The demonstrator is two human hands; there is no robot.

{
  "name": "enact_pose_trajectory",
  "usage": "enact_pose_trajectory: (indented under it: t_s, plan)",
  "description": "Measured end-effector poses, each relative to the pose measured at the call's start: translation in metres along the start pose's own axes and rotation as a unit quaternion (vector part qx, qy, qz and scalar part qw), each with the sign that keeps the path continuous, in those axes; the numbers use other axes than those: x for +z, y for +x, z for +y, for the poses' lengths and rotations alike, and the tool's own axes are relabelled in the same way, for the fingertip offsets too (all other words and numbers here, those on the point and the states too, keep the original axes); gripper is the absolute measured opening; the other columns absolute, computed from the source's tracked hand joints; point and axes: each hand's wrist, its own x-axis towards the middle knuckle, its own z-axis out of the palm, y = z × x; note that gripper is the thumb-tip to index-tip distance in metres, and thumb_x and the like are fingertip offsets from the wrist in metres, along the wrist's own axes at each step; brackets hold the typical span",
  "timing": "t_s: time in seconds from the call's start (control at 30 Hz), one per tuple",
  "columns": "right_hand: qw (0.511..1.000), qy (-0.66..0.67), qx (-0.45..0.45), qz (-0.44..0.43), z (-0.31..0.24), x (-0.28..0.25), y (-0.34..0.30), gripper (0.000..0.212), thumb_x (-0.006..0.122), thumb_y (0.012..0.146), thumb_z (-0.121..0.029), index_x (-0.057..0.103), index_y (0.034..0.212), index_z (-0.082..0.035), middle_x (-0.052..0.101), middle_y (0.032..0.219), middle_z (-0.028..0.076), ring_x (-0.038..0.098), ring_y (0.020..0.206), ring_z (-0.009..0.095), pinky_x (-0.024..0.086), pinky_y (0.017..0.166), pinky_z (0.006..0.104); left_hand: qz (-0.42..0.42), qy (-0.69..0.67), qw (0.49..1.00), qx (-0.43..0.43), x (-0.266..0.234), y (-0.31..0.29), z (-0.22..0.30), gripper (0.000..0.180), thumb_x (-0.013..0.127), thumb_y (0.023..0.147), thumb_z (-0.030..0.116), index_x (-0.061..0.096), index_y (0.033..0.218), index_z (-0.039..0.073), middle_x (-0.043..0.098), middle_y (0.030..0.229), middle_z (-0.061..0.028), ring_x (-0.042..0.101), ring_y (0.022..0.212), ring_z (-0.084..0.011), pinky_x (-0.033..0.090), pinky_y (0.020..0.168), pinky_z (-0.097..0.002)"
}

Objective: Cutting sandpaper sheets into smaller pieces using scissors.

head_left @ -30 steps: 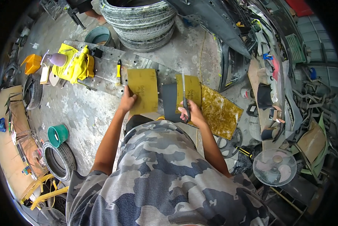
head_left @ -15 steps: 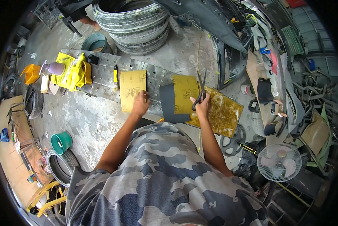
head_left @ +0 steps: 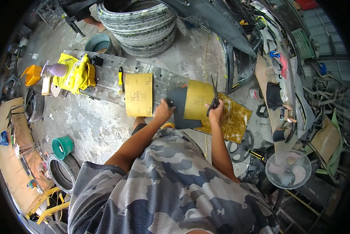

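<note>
My right hand (head_left: 216, 112) grips black scissors (head_left: 214, 95), blades pointing away, over a folded sandpaper sheet (head_left: 190, 103) that shows a yellow back and a dark grit side. My left hand (head_left: 163, 111) presses on the dark left part of that sheet. A second yellow sandpaper sheet (head_left: 139, 94) lies flat to the left on the grey perforated metal board (head_left: 104, 78), apart from both hands. A stained yellow sheet (head_left: 233, 117) lies under the right end of the folded one.
A yellow-handled tool (head_left: 120, 76) and a yellow cloth (head_left: 75, 74) with a purple bottle (head_left: 56, 69) lie on the board's left. Stacked tyres (head_left: 143, 27) stand behind. A green bucket (head_left: 62, 146), a tyre (head_left: 62, 171) and a fan (head_left: 288, 169) sit on the floor.
My left hand let go of the left yellow sheet and moved right onto the folded sheet. My right hand with the scissors shifted right and further away.
</note>
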Motion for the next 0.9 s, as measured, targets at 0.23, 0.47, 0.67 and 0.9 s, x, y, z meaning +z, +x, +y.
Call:
enact_pose_trajectory:
  t_s: [0.23, 0.47, 0.67, 0.9]
  plan:
    - [1.0, -0.004, -0.019, -0.001, 0.034, -0.09, 0.006, 0.061, 0.077, 0.066, 0.001, 0.044, 0.117, -0.002, 0.058, 0.104, 0.01, 0.056, 0.095, 0.022, 0.043, 0.086, 0.0319, -0.031, 0.008, 0.999, 0.021, -0.005, 0.012, 0.017, 0.058, 0.068, 0.079, 0.042, 0.042, 0.11, 0.0, 0.06, 0.106, -0.0238, 0.057, 0.102, -0.0402, 0.047, 0.086, -0.047]
    - [0.995, 0.081, 0.06, 0.015, 0.065, -0.103, 0.009, 0.061, 0.072, 0.072, 0.0, 0.038, 0.123, -0.003, 0.057, 0.106, 0.01, 0.055, 0.095, 0.021, 0.042, 0.083, 0.0294, -0.109, 0.082, 0.988, 0.074, 0.018, -0.009, 0.06, 0.061, 0.07, 0.077, 0.04, 0.04, 0.114, 0.001, 0.054, 0.115, -0.0216, 0.057, 0.105, -0.0381, 0.048, 0.087, -0.044]
    - [0.995, 0.076, 0.05, 0.03, 0.065, -0.104, 0.01, 0.059, 0.07, 0.074, 0.003, 0.038, 0.123, -0.004, 0.057, 0.108, 0.009, 0.055, 0.096, 0.02, 0.042, 0.085, 0.0288, -0.101, 0.07, 0.991, 0.044, 0.052, 0.016, 0.054, 0.056, 0.07, 0.075, 0.036, 0.046, 0.111, 0.0, 0.056, 0.113, -0.0208, 0.058, 0.106, -0.0359, 0.048, 0.088, -0.0423]
    - [0.997, 0.042, 0.047, 0.053, 0.07, -0.12, 0.015, 0.062, 0.072, 0.072, 0.002, 0.04, 0.125, -0.002, 0.058, 0.111, 0.013, 0.056, 0.099, 0.024, 0.042, 0.085, 0.0312, -0.081, -0.037, 0.994, 0.056, 0.027, 0.022, 0.054, 0.033, 0.07, 0.072, 0.025, 0.058, 0.097, 0.007, 0.064, 0.097, -0.0173, 0.062, 0.096, -0.0343, 0.049, 0.083, -0.0426]
